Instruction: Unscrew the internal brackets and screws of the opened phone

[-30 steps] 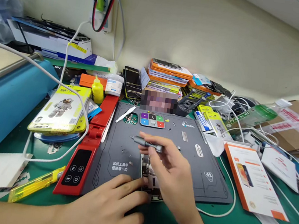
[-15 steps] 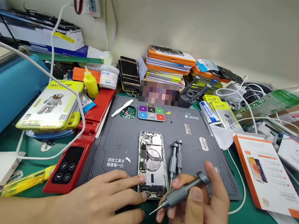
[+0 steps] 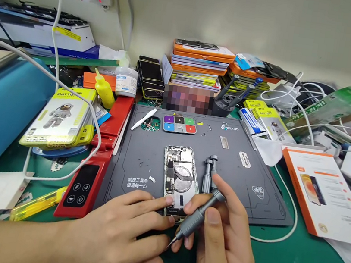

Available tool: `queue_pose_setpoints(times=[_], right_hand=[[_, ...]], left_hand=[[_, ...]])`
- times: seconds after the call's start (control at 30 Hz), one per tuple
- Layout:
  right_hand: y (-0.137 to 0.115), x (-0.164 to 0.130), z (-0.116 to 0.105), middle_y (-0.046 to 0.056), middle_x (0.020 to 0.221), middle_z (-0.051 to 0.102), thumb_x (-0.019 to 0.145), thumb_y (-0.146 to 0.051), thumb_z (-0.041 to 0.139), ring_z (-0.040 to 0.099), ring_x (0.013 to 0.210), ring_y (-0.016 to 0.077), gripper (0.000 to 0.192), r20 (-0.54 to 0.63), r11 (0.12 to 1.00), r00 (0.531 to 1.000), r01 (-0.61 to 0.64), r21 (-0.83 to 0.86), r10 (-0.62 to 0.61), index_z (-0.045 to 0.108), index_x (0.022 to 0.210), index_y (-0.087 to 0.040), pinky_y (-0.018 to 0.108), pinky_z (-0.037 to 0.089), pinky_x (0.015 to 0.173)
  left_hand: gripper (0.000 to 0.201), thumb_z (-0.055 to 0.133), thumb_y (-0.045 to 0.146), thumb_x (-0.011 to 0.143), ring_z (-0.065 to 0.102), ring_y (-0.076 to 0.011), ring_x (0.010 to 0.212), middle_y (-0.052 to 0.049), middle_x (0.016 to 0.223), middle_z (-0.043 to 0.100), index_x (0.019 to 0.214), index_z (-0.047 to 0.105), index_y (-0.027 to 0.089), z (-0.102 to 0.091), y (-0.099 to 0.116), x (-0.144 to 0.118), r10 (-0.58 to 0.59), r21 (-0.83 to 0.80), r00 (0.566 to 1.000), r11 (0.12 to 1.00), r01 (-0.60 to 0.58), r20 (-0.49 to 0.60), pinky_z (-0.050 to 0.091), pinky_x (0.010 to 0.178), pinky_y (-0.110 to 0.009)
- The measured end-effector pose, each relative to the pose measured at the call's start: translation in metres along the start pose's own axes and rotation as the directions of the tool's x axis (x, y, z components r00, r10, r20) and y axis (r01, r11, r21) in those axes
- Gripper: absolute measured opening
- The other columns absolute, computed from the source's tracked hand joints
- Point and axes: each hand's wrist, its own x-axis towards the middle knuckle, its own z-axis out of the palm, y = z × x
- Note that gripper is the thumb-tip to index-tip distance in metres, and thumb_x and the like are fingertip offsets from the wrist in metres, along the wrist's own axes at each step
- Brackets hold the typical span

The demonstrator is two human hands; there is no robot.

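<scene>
An opened phone (image 3: 179,171) lies face up on the dark work mat, its inner parts and a round silver coil showing. My left hand (image 3: 125,233) rests flat with fingers spread, its fingertips touching the phone's lower left part. In my right hand (image 3: 224,238) is a grey precision screwdriver (image 3: 198,217), held slantwise with the index finger near its cap. The thin tip points down and left, by my left fingertips, just below the phone's bottom end. Two more screwdrivers (image 3: 207,175) lie to the right of the phone, partly hidden by my right hand.
On the mat (image 3: 238,192) are a coloured magnetic tray (image 3: 179,124), a white plastic tool (image 3: 143,119) and razor blades (image 3: 245,159). A red device (image 3: 81,188) and battery packs (image 3: 60,117) stand left. An orange-white box (image 3: 326,196) lies right; stacked boxes (image 3: 202,57) stand behind.
My right hand has moved left with the screwdriver, bringing its tip beside my left fingertips. My left hand stays on the phone. The whole view has shifted slightly.
</scene>
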Motion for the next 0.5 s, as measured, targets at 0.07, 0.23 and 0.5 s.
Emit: queue_pose_setpoints(times=[0.07,0.23,0.5], right_hand=[[-0.0001,-0.0002,0.0005,-0.001,0.094,0.069,0.112,-0.035,0.051,0.062,0.053,0.0067,0.035,0.007,1.0,1.0,0.016,-0.02,-0.015,0.061,0.145,-0.041,0.019,0.059,0.047],[-0.0004,0.0007,0.0025,-0.001,0.094,0.07,0.113,-0.032,0.05,0.063,0.053,0.0067,0.035,0.041,0.998,0.998,0.055,-0.033,-0.053,0.062,0.145,-0.039,0.019,0.059,0.047],[0.0014,0.0019,0.0048,-0.001,0.096,0.074,0.112,-0.029,0.051,0.063,0.053,0.0056,0.035,0.086,0.991,0.991,0.111,-0.07,-0.105,0.063,0.143,-0.041,0.017,0.061,0.051]], left_hand=[[0.026,0.057,0.035,0.116,0.068,-0.0232,0.138,-0.005,0.117,0.082,0.114,0.075,0.016,0.0003,0.0,-0.0014,0.0,0.0,1.0,1.0,0.0,-0.006,0.049,0.121,-0.032],[0.022,0.058,0.031,0.115,0.068,-0.0228,0.137,-0.006,0.121,0.081,0.118,0.074,0.015,0.0005,0.0002,-0.0033,-0.008,-0.018,1.0,1.0,0.008,0.011,0.05,0.121,-0.033],[0.016,0.06,0.021,0.112,0.069,-0.0234,0.137,-0.006,0.116,0.082,0.115,0.073,0.014,0.0029,0.0004,-0.0024,-0.006,-0.021,1.0,1.0,0.006,-0.001,0.052,0.118,-0.033]])
